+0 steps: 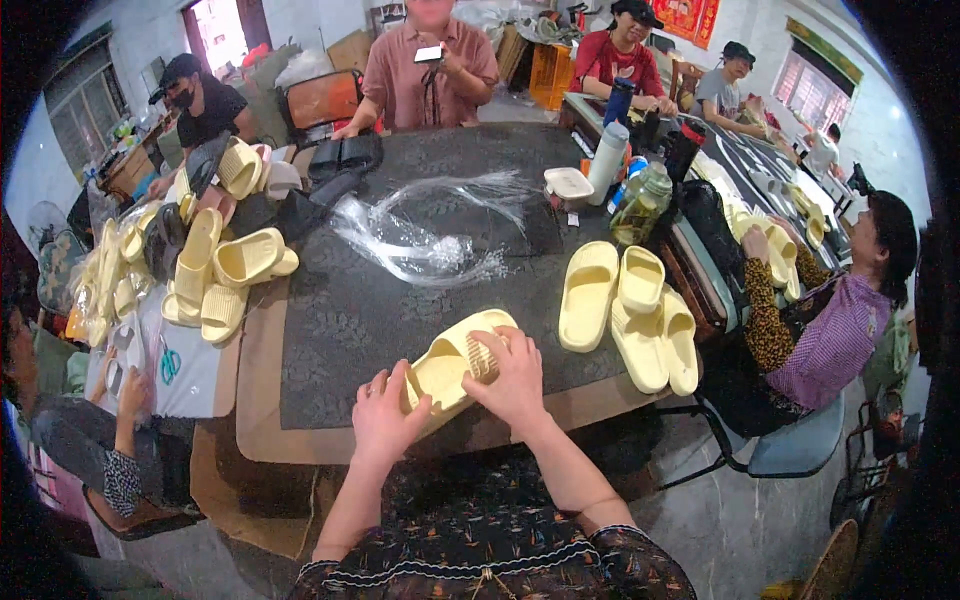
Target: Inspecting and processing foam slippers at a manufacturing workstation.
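A pale yellow slide sandal (437, 376) lies at the near edge of the dark table mat, its ribbed strap toward the right. My left hand (388, 412) is closed on its heel end, with the thumb along the near rim. Across the ribbed strap curls my right hand (510, 378), its fingers covering part of it. Beyond the sandal lies a loose bundle of clear plastic strands (430, 245). To the right of my hands, several more yellow slides (588, 295) rest on the table, some overlapping.
More yellow slides (248, 257) are heaped at the left, near teal scissors (170, 360). A white flask (607, 163), a glass jar (643, 204) and a white tub (568, 186) stand at the far right. Other people sit or stand around, one at the right handling slides (783, 252).
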Demonstrator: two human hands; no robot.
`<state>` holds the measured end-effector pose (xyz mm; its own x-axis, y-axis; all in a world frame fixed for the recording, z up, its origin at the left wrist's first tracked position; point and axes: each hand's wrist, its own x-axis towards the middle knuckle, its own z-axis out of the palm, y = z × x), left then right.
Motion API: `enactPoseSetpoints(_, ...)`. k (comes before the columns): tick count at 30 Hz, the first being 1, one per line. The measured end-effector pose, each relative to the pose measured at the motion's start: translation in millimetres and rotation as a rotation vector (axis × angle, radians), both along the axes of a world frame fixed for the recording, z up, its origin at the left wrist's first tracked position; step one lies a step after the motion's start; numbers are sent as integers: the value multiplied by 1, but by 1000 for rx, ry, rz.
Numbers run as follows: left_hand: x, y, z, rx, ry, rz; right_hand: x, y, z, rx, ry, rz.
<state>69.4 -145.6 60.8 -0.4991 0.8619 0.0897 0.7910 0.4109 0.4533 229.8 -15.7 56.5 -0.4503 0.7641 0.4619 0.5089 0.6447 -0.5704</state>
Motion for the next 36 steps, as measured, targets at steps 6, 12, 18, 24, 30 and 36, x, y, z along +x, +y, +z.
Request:
enactPoseSetpoints(6,-34,-23,-6,145,10,-14,36,35,19,186,77,-321)
enactPoseSetpoints(12,-79,-27,-2,265,11,-376,72,72,34,212,59,116)
enactPoseSetpoints(18,-62,33,-2,289,87,-636,8,52,-11,146,-33,475)
enactPoseSetpoints(24,-57,62,-15,332,-42,-561,-16,61,-23,-20,-58,533)
enactPoseSetpoints(30,-55,60,-27,417,64,-470,-33,142,0,-1,109,188)
enactPoseSetpoints(36,-60,62,-37,479,3,-475,-80,246,-8,-260,-139,-167)
